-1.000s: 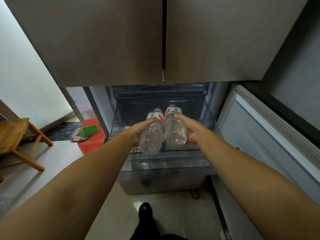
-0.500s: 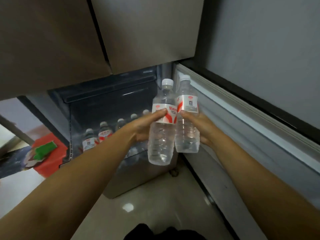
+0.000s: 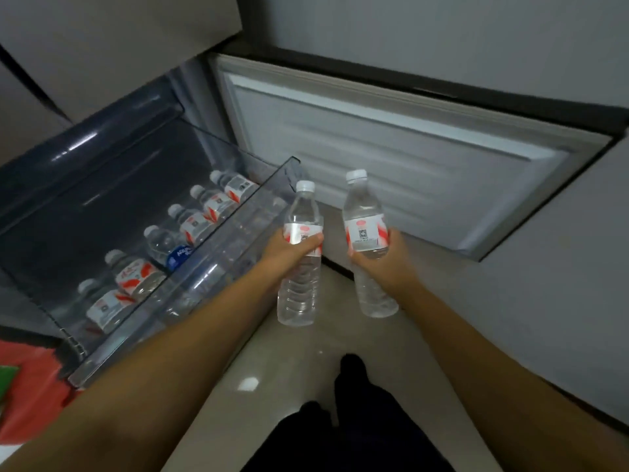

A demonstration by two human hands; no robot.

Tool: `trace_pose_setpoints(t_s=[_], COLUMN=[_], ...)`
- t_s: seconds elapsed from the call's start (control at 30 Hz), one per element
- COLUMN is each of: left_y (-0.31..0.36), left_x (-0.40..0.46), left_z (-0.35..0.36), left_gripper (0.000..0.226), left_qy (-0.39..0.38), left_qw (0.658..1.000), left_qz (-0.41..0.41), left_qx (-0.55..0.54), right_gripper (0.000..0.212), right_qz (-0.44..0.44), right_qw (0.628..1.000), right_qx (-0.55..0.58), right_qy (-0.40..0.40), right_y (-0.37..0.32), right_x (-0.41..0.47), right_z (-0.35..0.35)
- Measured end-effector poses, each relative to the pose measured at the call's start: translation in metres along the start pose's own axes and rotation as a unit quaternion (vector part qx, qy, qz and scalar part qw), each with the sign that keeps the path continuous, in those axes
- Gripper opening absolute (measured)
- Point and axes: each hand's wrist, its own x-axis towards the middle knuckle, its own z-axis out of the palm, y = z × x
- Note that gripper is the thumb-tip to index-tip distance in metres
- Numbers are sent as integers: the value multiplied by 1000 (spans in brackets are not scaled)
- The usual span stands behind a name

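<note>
Head camera, looking down past two bare forearms: gripped in the left hand (image 3: 289, 248), a clear plastic water bottle with a white screw cap and a red-and-white label (image 3: 299, 294) — fingers and thumb curled round the label band. Gripped likewise in the right hand (image 3: 386, 264), a second clear white-capped bottle of the same make (image 3: 361, 206), fingers wrapped round its middle at the lower edge of the label. Both held upright, slightly apart and not touching, over the glossy beige floor tiles (image 3: 258, 362), just beside the right end of a pulled-out clear plastic refrigerator drawer (image 3: 190, 277). Lying inside that drawer, side by side in a row, six more small water bottles (image 3: 194, 226), caps toward the rear, among them one with a dark blue label (image 3: 178, 256). Swung open beyond the two held bottles, a lower fridge door with a white moulded inner liner (image 3: 391, 155). Down at the left edge, a red plastic stool (image 3: 34, 400) with something green (image 3: 6, 379) on top — too blurred to identify. Below the hands, a dark shoe (image 3: 352, 366) on the tiles.
</note>
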Motion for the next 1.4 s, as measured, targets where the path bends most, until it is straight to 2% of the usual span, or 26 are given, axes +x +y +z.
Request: trace_pose_setpoints(t_s=[0.07,0.17,0.27,0.4,0.5,0.57,0.83,1.03,1.23,1.4], left_y=[-13,-31,-36,-32,-25,-21,-15,-19,-27,-34], left_x=[0,-1,-10,-19,-30,-33,-96,-137,-179,-211], left_z=[12,37,65,116,172,194,371,474,567,651], left_gripper=[20,46,40,58,58,60,61,64,65,68], left_qy=[-27,-68,-115,-186,-248,-268,-371,-422,-487,-552], left_qw=[999,992,982,957,931,923,874,838,792,724], left_qz=[-16,-24,-16,8,39,59,99,119,133,155], left_qx=[39,107,150,223,264,268,300,325,344,383], right_gripper=[71,73,68,72,72,71,67,75,74,71], right_qz=[8,48,82,137,166,176,210,250,285,316], right_qw=[999,997,990,969,947,941,885,849,794,745], right_qx=[-21,-9,-12,10,32,38,55,37,66,106], right_qy=[28,54,111,207,273,285,411,464,533,578], right_y=[22,54,75,101,122,128,179,227,270,305], right_x=[-20,-47,-75,-106,-129,-135,-203,-247,-286,-311], right_z=[-1,-11,-29,-65,-103,-115,-246,-324,-377,-413])
